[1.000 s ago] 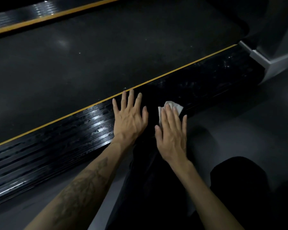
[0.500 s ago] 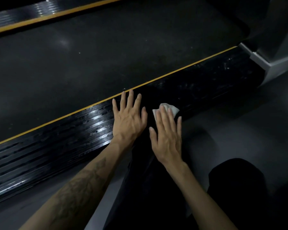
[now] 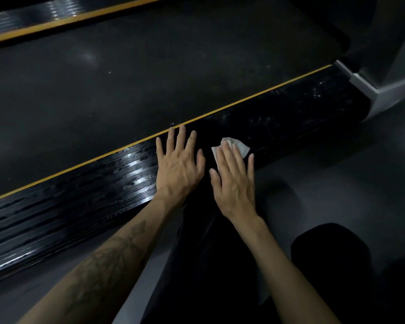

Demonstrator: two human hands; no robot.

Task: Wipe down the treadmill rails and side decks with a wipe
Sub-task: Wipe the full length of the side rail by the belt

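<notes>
The white wipe (image 3: 237, 147) is pressed flat on the near side deck (image 3: 80, 195) under the straight-fingered right hand (image 3: 235, 181); the left hand (image 3: 178, 168) is spread flat beside it. The wipe could bunch on the ribbing, so streaks may be left.

My white wipe (image 3: 236, 146) lies crumpled flat on the near side deck (image 3: 80, 197), a glossy black ribbed strip edged with a thin yellow line beside the dark belt (image 3: 150, 78); a second ribbed deck (image 3: 33, 15) runs along the belt's far edge
</notes>
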